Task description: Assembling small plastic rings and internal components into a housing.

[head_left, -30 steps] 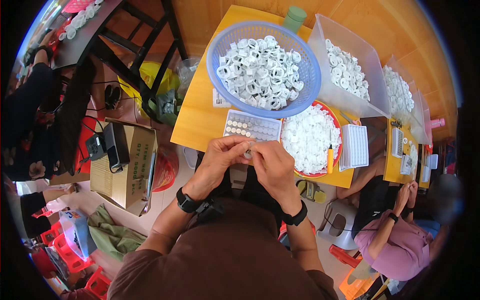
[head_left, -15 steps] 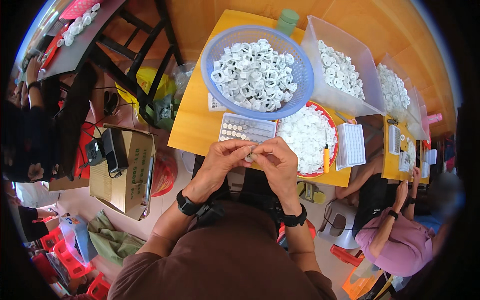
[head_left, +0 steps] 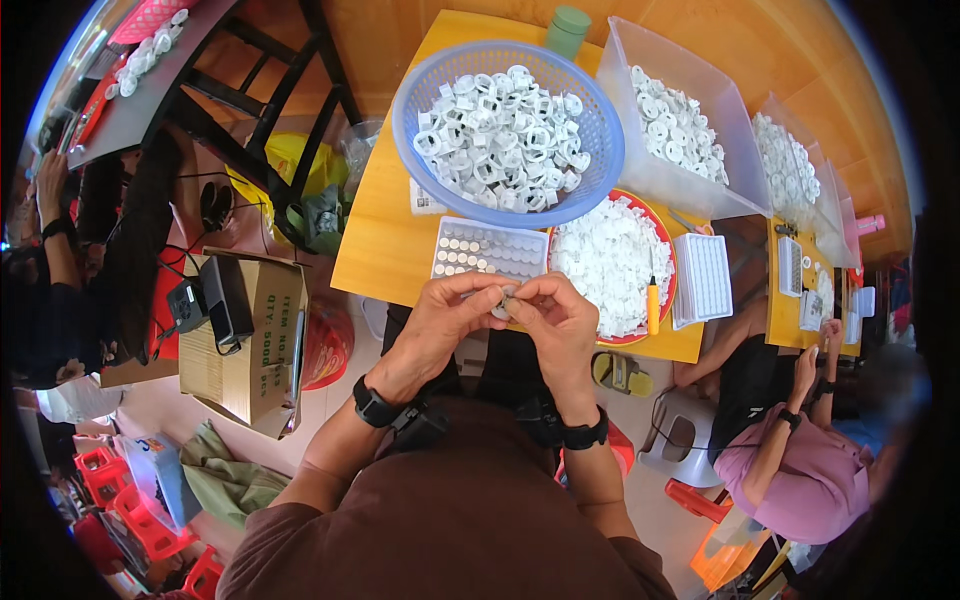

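Note:
Just over the near edge of the wooden table, my left hand (head_left: 447, 322) and my right hand (head_left: 557, 325) meet. Their fingertips pinch a small round pale part (head_left: 502, 309) between them, mostly covered by the thumbs. Right behind the fingers lies a white tray (head_left: 512, 262) with rows of small round wells; its left side holds several pale discs (head_left: 460, 256). To its right, a red round tray (head_left: 672, 240) is heaped with small white plastic pieces (head_left: 605, 262). A yellow-handled tool (head_left: 653, 308) rests upright-looking on that heap.
A blue basket (head_left: 408, 150) of white plastic parts and a clear bin (head_left: 625, 75) stand farther back, beside a green canister (head_left: 568, 30). Stacked white trays (head_left: 702, 285) lie at right. A cardboard box (head_left: 262, 345) sits on the floor at left. A co-worker in pink (head_left: 790, 490) sits at right.
The view has shifted slightly. My fingers have moved a little around the small part, which shows somewhat more between them. Both hands keep their pinch.

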{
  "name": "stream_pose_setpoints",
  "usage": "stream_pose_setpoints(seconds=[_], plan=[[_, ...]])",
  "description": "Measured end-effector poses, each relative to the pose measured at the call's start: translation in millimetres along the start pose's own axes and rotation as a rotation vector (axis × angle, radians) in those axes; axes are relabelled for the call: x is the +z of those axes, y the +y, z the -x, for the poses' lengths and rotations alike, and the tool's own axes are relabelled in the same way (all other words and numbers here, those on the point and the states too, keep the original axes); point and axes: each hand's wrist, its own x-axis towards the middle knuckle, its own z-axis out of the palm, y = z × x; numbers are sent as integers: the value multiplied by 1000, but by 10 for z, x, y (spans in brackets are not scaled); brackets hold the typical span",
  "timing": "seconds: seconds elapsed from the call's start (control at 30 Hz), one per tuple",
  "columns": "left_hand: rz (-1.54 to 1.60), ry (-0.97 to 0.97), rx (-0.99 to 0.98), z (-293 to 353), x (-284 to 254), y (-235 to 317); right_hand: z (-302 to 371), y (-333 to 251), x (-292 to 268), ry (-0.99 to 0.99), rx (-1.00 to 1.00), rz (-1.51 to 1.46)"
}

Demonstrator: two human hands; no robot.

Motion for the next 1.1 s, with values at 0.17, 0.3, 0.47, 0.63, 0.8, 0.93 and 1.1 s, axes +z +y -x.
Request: stream_pose_setpoints(seconds=[0.17, 0.3, 0.47, 0.63, 0.8, 0.93, 1.1], plan=[[128, -23, -55, -19, 14, -12, 34, -4, 33, 97, -118, 101], [33, 0, 4, -39, 55, -62, 33, 47, -1, 116, -40, 61], [10, 27, 9, -49, 90, -66, 41, 12, 54, 155, -20, -68], [146, -15, -57, -60, 40, -57, 22, -68, 0, 78, -20, -48], [73, -25, -60, -55, 32, -67, 27, -91, -5, 69, 66, 25], [46, -15, -42, -67, 27, -83, 12, -63, 25, 105, 48, 62], [177, -31, -63, -68, 21, -112, 18, -72, 48, 113, -9, 57]])
